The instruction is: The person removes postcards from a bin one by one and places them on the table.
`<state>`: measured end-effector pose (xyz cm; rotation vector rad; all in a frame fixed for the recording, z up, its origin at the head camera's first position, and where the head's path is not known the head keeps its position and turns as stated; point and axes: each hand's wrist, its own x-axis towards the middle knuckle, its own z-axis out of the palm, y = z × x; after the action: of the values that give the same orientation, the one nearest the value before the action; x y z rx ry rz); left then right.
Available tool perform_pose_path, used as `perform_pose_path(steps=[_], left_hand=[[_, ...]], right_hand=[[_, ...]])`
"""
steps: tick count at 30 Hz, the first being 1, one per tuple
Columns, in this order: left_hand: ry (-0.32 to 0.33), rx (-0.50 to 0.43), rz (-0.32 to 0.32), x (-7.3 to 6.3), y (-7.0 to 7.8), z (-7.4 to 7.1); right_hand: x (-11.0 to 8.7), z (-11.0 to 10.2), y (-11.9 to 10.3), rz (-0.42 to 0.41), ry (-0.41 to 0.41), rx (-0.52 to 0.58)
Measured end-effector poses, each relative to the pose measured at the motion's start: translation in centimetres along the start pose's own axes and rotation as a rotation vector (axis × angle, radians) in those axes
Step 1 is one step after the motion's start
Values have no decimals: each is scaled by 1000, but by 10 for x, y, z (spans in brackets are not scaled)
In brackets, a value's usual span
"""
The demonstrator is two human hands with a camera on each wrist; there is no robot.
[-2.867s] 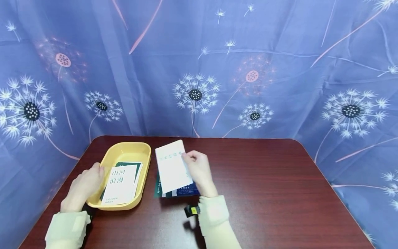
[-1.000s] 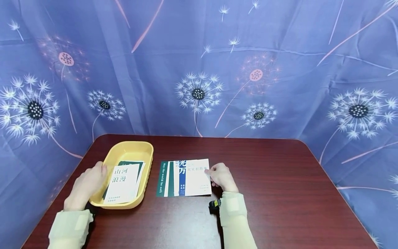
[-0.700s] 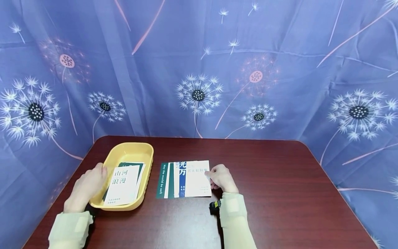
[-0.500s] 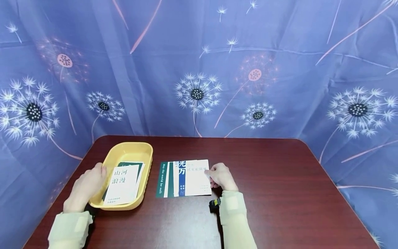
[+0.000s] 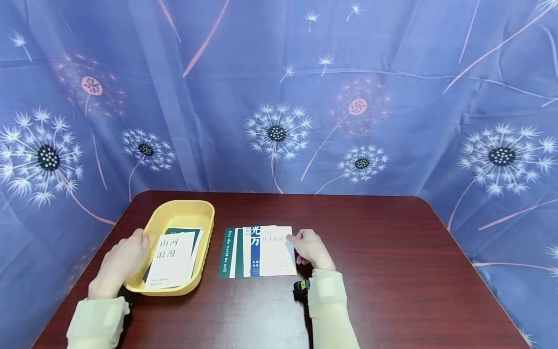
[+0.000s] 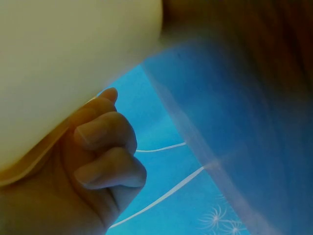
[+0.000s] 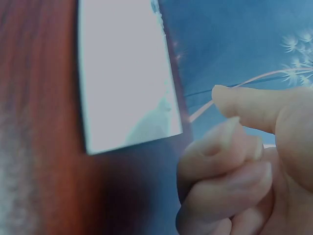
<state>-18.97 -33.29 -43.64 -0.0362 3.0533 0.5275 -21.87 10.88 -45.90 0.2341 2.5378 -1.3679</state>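
Observation:
My left hand (image 5: 126,252) grips the left rim of a yellow plastic basket (image 5: 205,208), fingers curled against its outer wall in the left wrist view. Inside lie white and green printed cards, with a white card (image 5: 172,259) bearing large green characters on top. To the basket's right, several cards overlap in a row on the table: a green card (image 5: 224,257) at the left end, a blue-and-white one (image 5: 255,249), and a white card (image 5: 276,254) topmost at the right. Over that white card's upper right corner hovers my right hand (image 5: 311,247), fingers loosely bent; the right wrist view shows a gap below them.
The dark red wooden table (image 5: 392,271) extends far to the right of the cards. Behind it hangs a blue dandelion-print curtain (image 5: 218,121). A small black wrist camera (image 5: 301,287) sits beside my right cuff, close to the tabletop.
My right hand, earlier pinching the tilted white card above the pile, has laid it at the row's right end. Over the last second hardly anything moves. My left hand stays on the basket.

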Motion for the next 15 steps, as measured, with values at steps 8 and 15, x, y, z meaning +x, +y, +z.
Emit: perform_pose_path(steps=[8, 15], left_hand=[[9, 4, 7, 1, 1, -1], [12, -6, 10, -1, 0, 0]], right_hand=[[-9, -7, -15, -54, 48, 22], [-17, -2, -27, -127, 45, 73]])
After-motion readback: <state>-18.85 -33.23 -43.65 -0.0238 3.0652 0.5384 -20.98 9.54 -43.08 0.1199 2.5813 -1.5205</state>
